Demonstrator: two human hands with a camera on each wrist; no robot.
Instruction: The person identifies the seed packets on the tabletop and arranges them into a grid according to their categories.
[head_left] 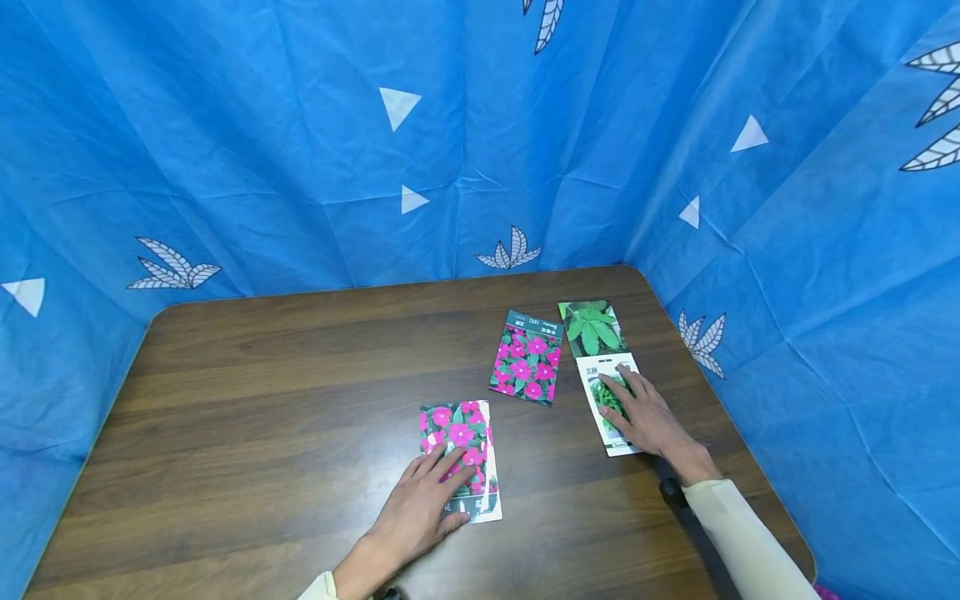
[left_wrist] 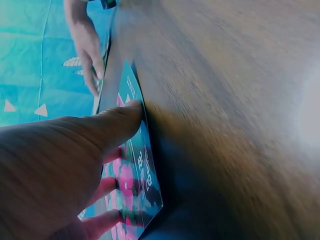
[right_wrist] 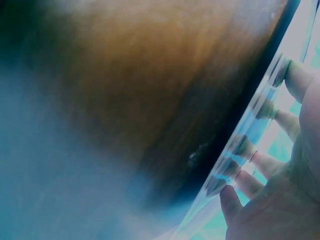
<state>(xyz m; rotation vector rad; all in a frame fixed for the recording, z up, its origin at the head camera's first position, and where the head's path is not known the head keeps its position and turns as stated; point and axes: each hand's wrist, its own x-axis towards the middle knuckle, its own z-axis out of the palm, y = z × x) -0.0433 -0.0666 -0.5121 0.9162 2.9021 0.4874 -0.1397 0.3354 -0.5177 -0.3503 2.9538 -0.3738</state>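
In the head view my left hand (head_left: 416, 504) rests with spread fingers on a pink-flowered seed packet (head_left: 461, 433), lying with its dark lettered band toward me. The left wrist view shows the thumb and fingertips touching the face of this packet (left_wrist: 145, 170). At the right, my right hand (head_left: 648, 417) lies with fingers spread over a white seed packet (head_left: 600, 364) with a green plant picture, partly hidden by the hand. The fingertips touch its glossy surface in the right wrist view, where the print cannot be made out.
A second pink-flowered packet (head_left: 527, 358) lies between the hands, farther back. A green-leaf packet (head_left: 592, 327) lies directly behind the white one, its lower edge meeting it. The brown wooden table (head_left: 262, 417) is bordered by blue curtains (head_left: 315, 167) at the back and sides.
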